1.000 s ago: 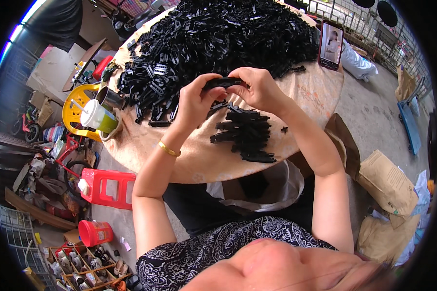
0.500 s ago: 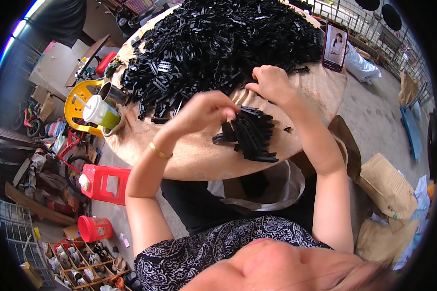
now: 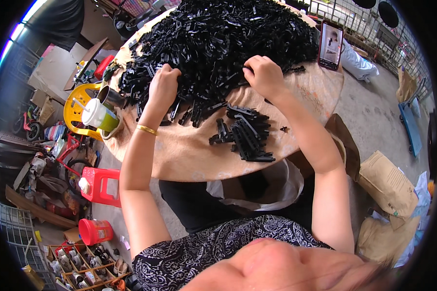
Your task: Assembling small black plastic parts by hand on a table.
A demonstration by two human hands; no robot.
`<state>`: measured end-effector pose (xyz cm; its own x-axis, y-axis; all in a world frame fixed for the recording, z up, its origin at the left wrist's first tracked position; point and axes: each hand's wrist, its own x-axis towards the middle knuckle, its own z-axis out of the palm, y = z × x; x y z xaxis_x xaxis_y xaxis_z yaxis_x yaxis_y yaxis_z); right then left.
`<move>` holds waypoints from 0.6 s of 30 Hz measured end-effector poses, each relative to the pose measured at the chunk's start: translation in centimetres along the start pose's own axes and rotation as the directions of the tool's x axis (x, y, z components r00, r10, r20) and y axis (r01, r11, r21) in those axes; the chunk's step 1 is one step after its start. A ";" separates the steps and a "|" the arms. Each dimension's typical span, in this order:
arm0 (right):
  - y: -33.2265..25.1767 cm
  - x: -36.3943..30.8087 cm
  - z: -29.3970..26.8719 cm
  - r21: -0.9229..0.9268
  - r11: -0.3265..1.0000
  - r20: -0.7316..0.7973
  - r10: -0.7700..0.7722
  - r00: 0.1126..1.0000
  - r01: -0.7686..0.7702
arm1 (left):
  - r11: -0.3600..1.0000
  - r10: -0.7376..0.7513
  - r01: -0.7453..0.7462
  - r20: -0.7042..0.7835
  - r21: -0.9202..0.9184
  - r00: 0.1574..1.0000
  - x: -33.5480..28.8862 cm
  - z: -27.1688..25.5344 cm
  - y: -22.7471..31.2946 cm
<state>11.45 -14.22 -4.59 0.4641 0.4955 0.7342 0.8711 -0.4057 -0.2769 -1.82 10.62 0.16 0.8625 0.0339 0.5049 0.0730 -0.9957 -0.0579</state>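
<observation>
Head view: left hand (image 3: 163, 86) and right hand (image 3: 267, 77) curl at the heaped black plastic strips (image 3: 218, 41); I can't tell whether fingers (image 3: 258, 61) pinch any. Tangling could drag extras loose.

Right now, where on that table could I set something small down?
Bare cloth shows between the left forearm and the small black pile, and another patch lies between the right forearm and the phone. The far side is crowded by the large black heap, with the left hand and right hand at its near side.
</observation>
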 end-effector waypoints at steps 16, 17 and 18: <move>-2.9 0.1 -1.1 0.795 0.526 0.267 0.145 0.953 -0.302 | -0.042 -0.257 0.238 0.241 -0.970 0.936 -0.8 0.9 9.2; -3.0 0.0 -1.1 0.777 0.575 0.224 0.125 0.966 -0.255 | 0.049 -0.263 0.268 0.246 -0.962 0.933 -0.8 0.9 9.2; -3.0 -0.2 -1.0 0.756 0.621 0.183 0.102 0.978 -0.207 | 0.140 -0.271 0.296 0.251 -0.945 0.929 -0.9 0.8 9.2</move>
<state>8.58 -13.86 -3.25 0.5721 0.5839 0.5760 0.5666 0.2264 -0.7923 -1.56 1.48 -1.54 0.9075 0.3226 0.2690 -0.2078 -0.2117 0.9550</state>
